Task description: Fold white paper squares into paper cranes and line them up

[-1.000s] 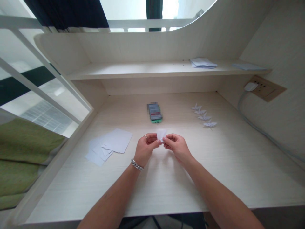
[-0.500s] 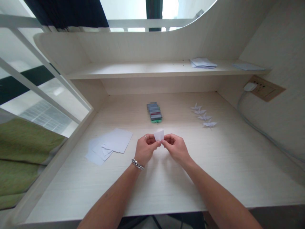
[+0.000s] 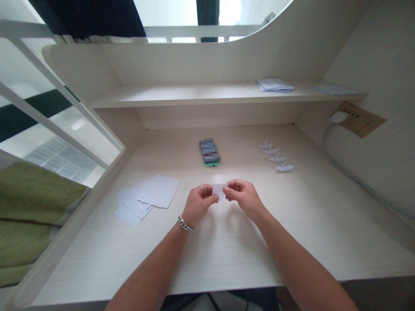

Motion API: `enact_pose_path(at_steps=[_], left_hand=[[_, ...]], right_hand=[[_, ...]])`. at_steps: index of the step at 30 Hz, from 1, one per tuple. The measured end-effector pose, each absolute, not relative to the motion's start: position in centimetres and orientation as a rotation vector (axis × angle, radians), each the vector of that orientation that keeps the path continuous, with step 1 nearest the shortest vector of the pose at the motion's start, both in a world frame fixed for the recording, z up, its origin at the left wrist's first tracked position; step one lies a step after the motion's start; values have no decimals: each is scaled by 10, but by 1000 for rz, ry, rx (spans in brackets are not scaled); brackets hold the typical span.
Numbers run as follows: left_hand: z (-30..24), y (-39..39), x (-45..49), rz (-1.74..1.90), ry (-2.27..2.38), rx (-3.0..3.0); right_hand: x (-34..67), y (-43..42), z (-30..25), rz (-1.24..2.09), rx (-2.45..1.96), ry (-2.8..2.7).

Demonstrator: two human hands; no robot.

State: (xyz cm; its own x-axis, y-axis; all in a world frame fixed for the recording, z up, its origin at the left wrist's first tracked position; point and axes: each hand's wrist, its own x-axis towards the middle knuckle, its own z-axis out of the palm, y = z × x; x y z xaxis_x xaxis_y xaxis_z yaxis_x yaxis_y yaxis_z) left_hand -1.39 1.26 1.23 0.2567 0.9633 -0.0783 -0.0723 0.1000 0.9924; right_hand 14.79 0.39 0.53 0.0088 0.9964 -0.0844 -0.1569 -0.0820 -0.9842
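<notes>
A small folded piece of white paper (image 3: 219, 191) is held up off the desk between my two hands. My left hand (image 3: 200, 203), with a ring and a chain bracelet, pinches its left edge between thumb and fingers. The upper right part of the paper is pinched by my right hand (image 3: 243, 196). Several white folded paper cranes (image 3: 276, 159) sit in a slanting row to the right, beyond my right hand. Loose white paper sheets (image 3: 162, 190) lie overlapping to the left of my left hand.
Behind my hands lies a pixelated phone-like object (image 3: 209, 152) with a green edge. A shelf (image 3: 194, 93) runs along the back, bearing a stack of papers (image 3: 275, 85). At right, a cable (image 3: 350, 176) hangs from a plug in the wall socket (image 3: 363, 119).
The paper has turned and moved slightly right and down. My right hand has shifted right, its fingers now higher on the paper. My left hand still pinches the left side.
</notes>
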Motion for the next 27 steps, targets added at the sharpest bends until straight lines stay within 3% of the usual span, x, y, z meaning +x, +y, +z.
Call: enact_pose_path(at_steps=[17, 27], left_hand=[[12, 15, -21, 995, 986, 1212], [17, 16, -25, 1043, 932, 1070]], right_hand=[[153, 2, 4, 1491, -1097, -1114], [150, -3, 10, 1342, -1088, -1236]])
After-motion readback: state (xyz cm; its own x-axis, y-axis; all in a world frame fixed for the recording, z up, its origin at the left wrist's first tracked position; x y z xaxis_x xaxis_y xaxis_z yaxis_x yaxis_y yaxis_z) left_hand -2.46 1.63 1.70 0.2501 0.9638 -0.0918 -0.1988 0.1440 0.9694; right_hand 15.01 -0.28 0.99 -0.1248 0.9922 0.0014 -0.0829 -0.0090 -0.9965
